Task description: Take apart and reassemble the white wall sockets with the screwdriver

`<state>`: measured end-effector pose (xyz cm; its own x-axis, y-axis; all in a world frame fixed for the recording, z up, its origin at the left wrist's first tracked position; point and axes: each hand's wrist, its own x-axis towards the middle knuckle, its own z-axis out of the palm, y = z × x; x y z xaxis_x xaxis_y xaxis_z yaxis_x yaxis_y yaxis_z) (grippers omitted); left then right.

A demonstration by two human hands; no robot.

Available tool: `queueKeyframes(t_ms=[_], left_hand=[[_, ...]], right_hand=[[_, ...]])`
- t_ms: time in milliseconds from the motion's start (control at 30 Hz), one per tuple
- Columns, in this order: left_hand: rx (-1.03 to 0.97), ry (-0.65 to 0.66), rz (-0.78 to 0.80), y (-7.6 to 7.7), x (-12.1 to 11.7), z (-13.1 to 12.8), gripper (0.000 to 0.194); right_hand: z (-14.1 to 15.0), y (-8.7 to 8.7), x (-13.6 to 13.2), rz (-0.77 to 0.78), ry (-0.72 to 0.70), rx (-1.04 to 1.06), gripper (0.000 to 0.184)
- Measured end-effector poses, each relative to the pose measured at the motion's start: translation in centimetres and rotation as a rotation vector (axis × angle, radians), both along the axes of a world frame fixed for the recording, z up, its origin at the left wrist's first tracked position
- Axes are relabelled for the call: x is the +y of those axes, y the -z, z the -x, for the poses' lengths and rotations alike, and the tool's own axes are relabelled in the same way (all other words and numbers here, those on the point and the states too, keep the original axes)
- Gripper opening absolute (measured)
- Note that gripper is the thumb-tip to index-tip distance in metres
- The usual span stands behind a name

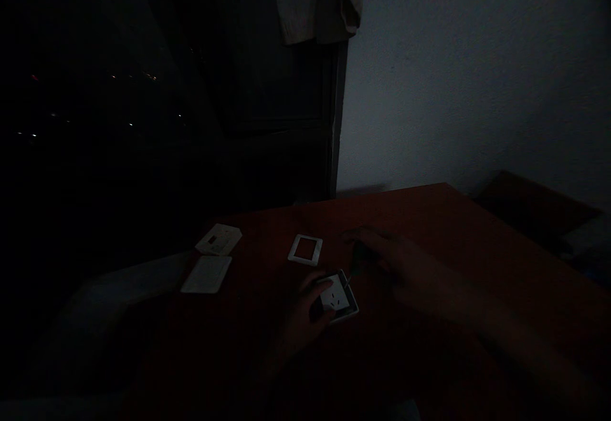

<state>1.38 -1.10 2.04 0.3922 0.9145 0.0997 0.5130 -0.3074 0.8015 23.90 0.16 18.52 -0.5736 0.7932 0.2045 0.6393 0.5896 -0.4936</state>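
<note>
A wall socket (340, 294) with a white face, dark surround and pale outer edge lies on the reddish-brown table (410, 211). My left hand (308, 309) grips it from the left, thumb and fingers resting over its face. Over its upper right corner, my right hand (384, 252) is closed around a screwdriver (356, 262) with a dark green handle. The screwdriver's thin shaft slants down to the socket's upper right edge. Whether the tip sits in a screw is too dark to tell. A white square frame (294, 257) lies just beyond the socket.
Left of the frame lie an opened white card or box piece (219, 239) and a flat white sheet (206, 274). A pale wall (468, 77) rises behind the table, beside a dark window with distant lights. Cloth (317, 0) hangs above.
</note>
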Motion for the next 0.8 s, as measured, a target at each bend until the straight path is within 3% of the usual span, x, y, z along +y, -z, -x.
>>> queueKeyframes(t_ms=[100,267,367,567,800], left_hand=[[-0.002,0.001,-0.014,0.0,0.0,0.0,0.048],[-0.005,0.010,-0.010,-0.1,0.0,-0.1,0.050],[-0.013,-0.001,-0.014,-0.1,-0.1,-0.1,0.051],[-0.005,-0.003,0.012,-0.4,-0.1,-0.2,0.048],[-0.003,-0.015,0.008,-0.3,-0.1,-0.2,0.051]], right_hand=[[0.2,0.6,0.3,-0.035,0.089,-0.019,0.033],[1.2,1.6,0.1,-0.197,0.368,-0.289,0.025],[1.3,1.2,-0.3,-0.169,0.361,-0.321,0.022],[0.3,0.5,-0.2,-0.004,0.145,-0.107,0.026],[1.8,1.6,0.0,-0.152,0.412,-0.270,0.023]])
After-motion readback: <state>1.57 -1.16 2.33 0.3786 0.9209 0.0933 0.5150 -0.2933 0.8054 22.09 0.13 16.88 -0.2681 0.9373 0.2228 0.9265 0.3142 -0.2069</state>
